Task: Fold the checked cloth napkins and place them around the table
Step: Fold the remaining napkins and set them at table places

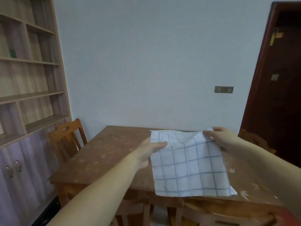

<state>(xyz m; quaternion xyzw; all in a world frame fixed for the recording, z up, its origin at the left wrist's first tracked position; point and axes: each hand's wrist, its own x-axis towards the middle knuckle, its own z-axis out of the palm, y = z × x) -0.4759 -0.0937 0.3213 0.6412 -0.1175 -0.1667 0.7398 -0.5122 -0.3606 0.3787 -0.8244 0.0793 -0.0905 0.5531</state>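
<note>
A white napkin with a blue check [189,167] lies spread on the worn wooden table [104,154], its near edge at the table's front edge. My left hand [149,152] pinches the napkin's left edge near the far corner, thumb on top. My right hand [221,137] pinches the far right corner and lifts it slightly, so the cloth puckers there. No other napkins are in view.
A wooden chair [68,137] stands at the table's left side, and another chair back [228,216] shows at the near edge. A tall shelf unit with cabinet doors [27,95] fills the left wall. A dark door [280,88] is at right.
</note>
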